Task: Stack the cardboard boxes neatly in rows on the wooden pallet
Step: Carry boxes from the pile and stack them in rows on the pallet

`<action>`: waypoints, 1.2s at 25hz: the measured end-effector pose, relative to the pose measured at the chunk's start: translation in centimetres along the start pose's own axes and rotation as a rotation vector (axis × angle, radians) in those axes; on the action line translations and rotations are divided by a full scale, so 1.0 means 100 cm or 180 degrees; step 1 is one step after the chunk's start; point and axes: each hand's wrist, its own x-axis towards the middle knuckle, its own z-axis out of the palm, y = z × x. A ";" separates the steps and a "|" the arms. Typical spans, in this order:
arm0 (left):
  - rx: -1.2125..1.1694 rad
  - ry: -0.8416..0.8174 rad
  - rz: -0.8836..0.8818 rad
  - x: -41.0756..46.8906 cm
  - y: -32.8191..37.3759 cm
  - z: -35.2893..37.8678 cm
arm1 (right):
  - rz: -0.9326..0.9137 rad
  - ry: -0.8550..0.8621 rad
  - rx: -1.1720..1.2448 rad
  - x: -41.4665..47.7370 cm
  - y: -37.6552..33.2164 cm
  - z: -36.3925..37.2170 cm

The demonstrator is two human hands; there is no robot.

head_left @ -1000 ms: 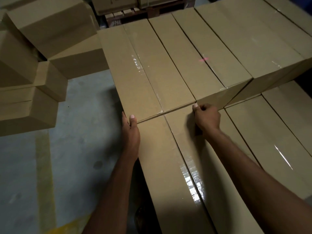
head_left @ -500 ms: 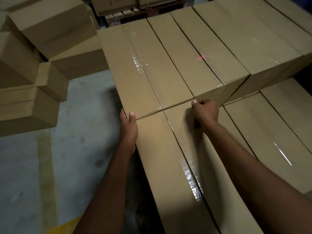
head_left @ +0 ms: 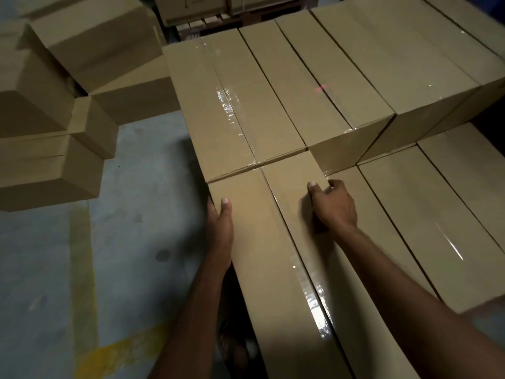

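The person is holding a long cardboard box [head_left: 273, 255] with both hands. The left hand [head_left: 220, 228] is gripping its left edge: the thumb is lying on the top face and the fingers are going down the side, where they are hidden. The right hand [head_left: 333, 209] is gripping the far right corner, with the thumb on top and the other fingers curled over the right edge. This box is lying flat at the left end of the stack. Its far end is touching the taped box [head_left: 232, 110] in front of it, and the two tops are looking level. Just beside it on the right, the lower boxes [head_left: 426, 228] are lying one layer below. Behind them, a row of higher boxes [head_left: 382, 64] is standing side by side. The pallet under the stack is hidden. On the left, loose boxes [head_left: 87, 47] are lying in a heap on the grey floor [head_left: 142, 242], beside a yellow line [head_left: 82, 255]. A small red spot [head_left: 319, 88] is glowing on one higher box.
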 end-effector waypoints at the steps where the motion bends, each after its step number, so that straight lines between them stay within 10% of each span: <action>1: 0.0018 0.0008 0.0018 0.001 0.001 0.001 | -0.0035 -0.0037 -0.0032 -0.002 0.002 0.000; 18: 0.0389 0.0085 0.0129 -0.002 -0.009 0.001 | -0.0394 -0.0457 -0.0135 0.010 -0.001 -0.011; 30: 0.0058 0.0124 -0.0290 -0.182 -0.057 -0.033 | -0.0941 -0.0788 -0.0845 -0.118 0.109 -0.101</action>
